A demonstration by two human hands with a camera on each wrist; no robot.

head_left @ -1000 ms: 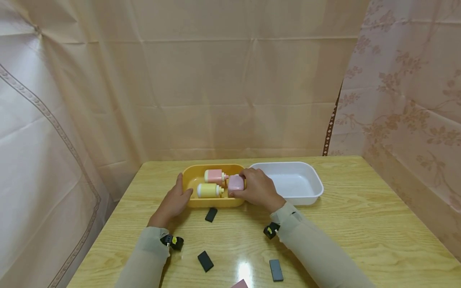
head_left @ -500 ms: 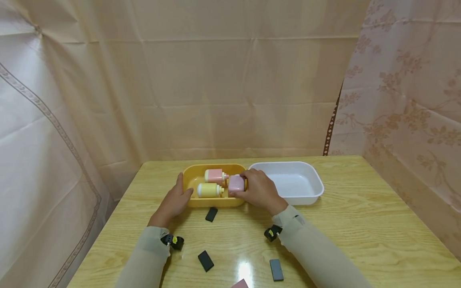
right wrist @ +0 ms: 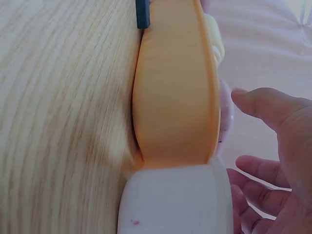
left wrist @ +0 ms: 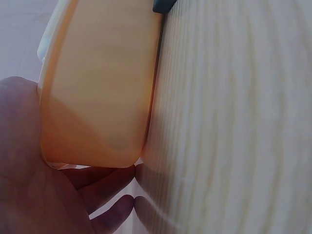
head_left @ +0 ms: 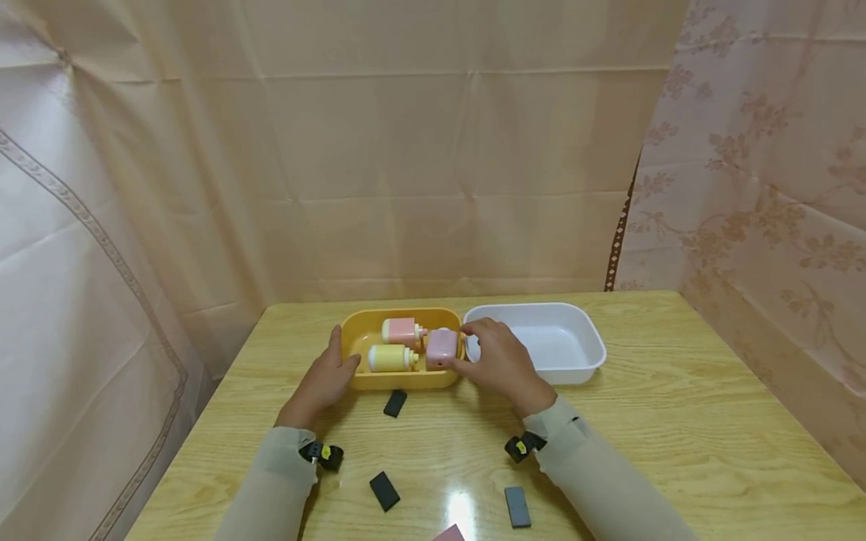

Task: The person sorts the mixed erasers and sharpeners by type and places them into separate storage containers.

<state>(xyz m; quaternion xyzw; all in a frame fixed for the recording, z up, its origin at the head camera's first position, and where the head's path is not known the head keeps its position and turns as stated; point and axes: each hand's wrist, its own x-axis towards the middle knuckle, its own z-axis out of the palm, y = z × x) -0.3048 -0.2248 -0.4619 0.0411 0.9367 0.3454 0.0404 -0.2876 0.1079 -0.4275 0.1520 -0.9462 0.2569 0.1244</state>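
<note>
Fingertips of right hand (head_left: 501, 364) hide behind pink bottle (head_left: 442, 348).

The head view looks forward and down from above the near edge of a wooden table (head_left: 676, 421), taking in both arms and a curtained backdrop. Each wrist view sits very close, low at table level, turned sideways, facing the outer wall of the yellow tray (left wrist: 97, 97) (right wrist: 175, 87). All three views share that tray (head_left: 406, 379).
</note>
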